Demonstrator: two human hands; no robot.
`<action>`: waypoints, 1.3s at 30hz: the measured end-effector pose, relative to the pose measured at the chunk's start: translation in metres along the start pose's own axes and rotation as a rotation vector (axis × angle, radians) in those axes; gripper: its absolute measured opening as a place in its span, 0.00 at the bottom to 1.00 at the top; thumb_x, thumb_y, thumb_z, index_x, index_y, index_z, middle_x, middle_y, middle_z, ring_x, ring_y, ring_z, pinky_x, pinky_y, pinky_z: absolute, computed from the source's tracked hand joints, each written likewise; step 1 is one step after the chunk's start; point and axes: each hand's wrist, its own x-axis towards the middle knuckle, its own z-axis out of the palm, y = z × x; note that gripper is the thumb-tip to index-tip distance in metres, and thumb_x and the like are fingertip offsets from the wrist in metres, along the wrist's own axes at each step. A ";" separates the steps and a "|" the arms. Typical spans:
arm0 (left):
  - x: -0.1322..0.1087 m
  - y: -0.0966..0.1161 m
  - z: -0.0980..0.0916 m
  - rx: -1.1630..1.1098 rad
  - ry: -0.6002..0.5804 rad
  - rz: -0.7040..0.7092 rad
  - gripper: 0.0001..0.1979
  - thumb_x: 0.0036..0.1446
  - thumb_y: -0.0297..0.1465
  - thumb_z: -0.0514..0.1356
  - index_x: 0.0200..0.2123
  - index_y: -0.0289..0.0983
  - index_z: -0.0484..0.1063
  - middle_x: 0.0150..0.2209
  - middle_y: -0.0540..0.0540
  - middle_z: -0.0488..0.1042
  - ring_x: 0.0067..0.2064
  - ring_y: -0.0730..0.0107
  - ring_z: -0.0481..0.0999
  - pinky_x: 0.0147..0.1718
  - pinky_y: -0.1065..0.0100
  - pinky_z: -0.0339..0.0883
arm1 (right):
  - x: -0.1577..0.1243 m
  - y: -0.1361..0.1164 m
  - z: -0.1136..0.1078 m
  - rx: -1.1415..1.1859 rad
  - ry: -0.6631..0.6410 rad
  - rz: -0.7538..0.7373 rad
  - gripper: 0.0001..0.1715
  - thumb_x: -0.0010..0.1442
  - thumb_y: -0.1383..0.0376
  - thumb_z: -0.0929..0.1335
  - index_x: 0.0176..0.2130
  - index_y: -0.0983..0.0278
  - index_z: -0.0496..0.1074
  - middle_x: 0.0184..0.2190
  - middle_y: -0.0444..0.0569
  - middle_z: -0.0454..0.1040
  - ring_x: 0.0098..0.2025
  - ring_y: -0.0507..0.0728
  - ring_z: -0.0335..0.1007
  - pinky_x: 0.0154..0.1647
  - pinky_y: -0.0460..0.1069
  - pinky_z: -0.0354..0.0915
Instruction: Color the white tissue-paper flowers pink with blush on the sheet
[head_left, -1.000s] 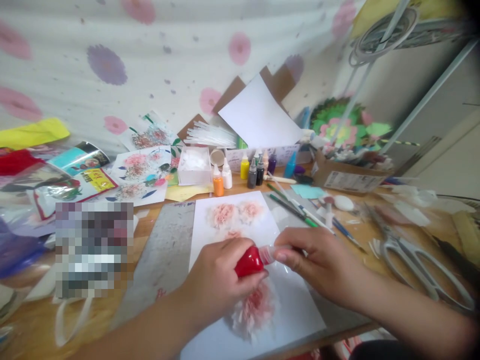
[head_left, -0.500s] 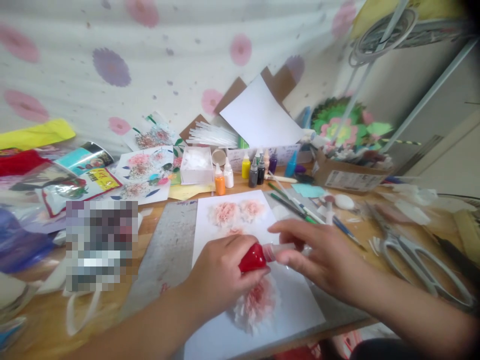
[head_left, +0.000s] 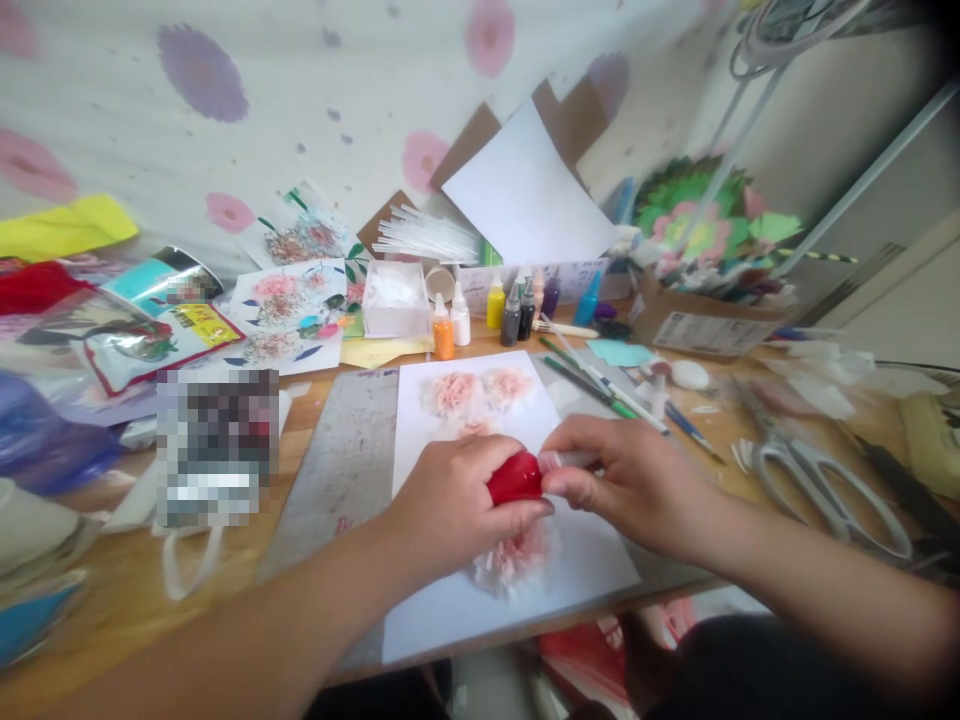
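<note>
My left hand (head_left: 457, 495) is wrapped round a small red squeeze bottle (head_left: 516, 480), lying sideways above the white paper. At the bottle's right end, my right hand (head_left: 622, 480) pinches its pale cap (head_left: 559, 460) between thumb and fingers. Beneath both hands lies the sheet of white paper (head_left: 427, 630), which bears several fluffy pink-and-white flowers. One flower (head_left: 514, 560) shows just below the bottle, and a pair (head_left: 456, 393) sits near the paper's far edge. Another, behind my left hand, is partly covered.
A grey board (head_left: 337, 450) lies under the paper. Behind stand an orange bottle (head_left: 443, 335), a white box (head_left: 395, 300) and several other paint bottles. Green pens (head_left: 581, 375) and large scissors (head_left: 825, 480) lie to the right. Plastic packets (head_left: 157, 345) crowd the left.
My right hand has closed its thumb and fingers round the cap, where they were looser before. The red bottle stays in my left hand. The camera view has tipped downward.
</note>
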 end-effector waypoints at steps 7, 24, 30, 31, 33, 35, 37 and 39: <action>0.002 0.006 -0.005 -0.160 -0.069 -0.137 0.12 0.45 0.40 0.67 0.27 0.38 0.73 0.24 0.53 0.70 0.27 0.72 0.68 0.25 0.72 0.59 | -0.001 -0.004 -0.008 -0.054 -0.062 -0.072 0.14 0.62 0.55 0.66 0.36 0.65 0.71 0.30 0.48 0.77 0.30 0.52 0.72 0.30 0.45 0.63; 0.006 0.007 -0.009 -0.198 -0.129 -0.199 0.11 0.44 0.38 0.67 0.28 0.37 0.73 0.25 0.53 0.70 0.28 0.72 0.68 0.28 0.70 0.58 | -0.004 -0.005 -0.005 -0.043 -0.008 -0.140 0.06 0.60 0.64 0.67 0.39 0.63 0.72 0.34 0.47 0.76 0.35 0.53 0.72 0.35 0.46 0.67; 0.006 0.005 -0.007 -0.187 -0.146 -0.198 0.12 0.44 0.37 0.67 0.24 0.37 0.69 0.24 0.54 0.67 0.27 0.73 0.67 0.27 0.71 0.57 | -0.006 -0.004 -0.002 -0.012 0.022 -0.118 0.15 0.57 0.61 0.70 0.44 0.64 0.70 0.37 0.49 0.77 0.37 0.53 0.73 0.36 0.47 0.68; 0.006 0.005 -0.007 -0.182 -0.154 -0.200 0.12 0.44 0.38 0.67 0.24 0.37 0.69 0.23 0.54 0.67 0.27 0.73 0.66 0.27 0.71 0.56 | -0.006 -0.004 -0.003 -0.027 0.020 -0.095 0.11 0.58 0.62 0.70 0.41 0.64 0.72 0.35 0.47 0.77 0.35 0.53 0.73 0.34 0.46 0.67; 0.007 0.006 -0.007 -0.190 -0.166 -0.206 0.13 0.43 0.39 0.68 0.25 0.37 0.71 0.24 0.54 0.67 0.28 0.73 0.67 0.27 0.71 0.57 | -0.006 -0.005 -0.004 -0.048 0.022 -0.113 0.05 0.59 0.65 0.69 0.37 0.63 0.73 0.32 0.46 0.77 0.33 0.51 0.73 0.33 0.45 0.66; 0.007 0.007 -0.008 -0.212 -0.174 -0.215 0.14 0.43 0.40 0.68 0.26 0.37 0.72 0.25 0.53 0.69 0.28 0.72 0.67 0.28 0.70 0.58 | -0.007 -0.005 -0.005 -0.046 0.032 -0.182 0.06 0.58 0.67 0.70 0.38 0.63 0.74 0.32 0.46 0.77 0.34 0.51 0.73 0.34 0.44 0.66; 0.006 0.007 -0.008 -0.253 -0.192 -0.232 0.15 0.42 0.41 0.68 0.27 0.37 0.72 0.26 0.53 0.69 0.29 0.72 0.67 0.28 0.70 0.59 | -0.008 -0.003 -0.007 -0.033 0.035 -0.245 0.07 0.58 0.67 0.70 0.40 0.63 0.74 0.33 0.46 0.77 0.35 0.51 0.72 0.35 0.45 0.66; 0.006 0.007 -0.008 -0.318 -0.220 -0.261 0.15 0.42 0.41 0.68 0.28 0.36 0.72 0.26 0.53 0.70 0.28 0.72 0.67 0.27 0.71 0.59 | -0.009 0.000 -0.010 -0.020 0.039 -0.300 0.09 0.58 0.66 0.70 0.41 0.63 0.73 0.34 0.47 0.77 0.36 0.52 0.73 0.36 0.46 0.67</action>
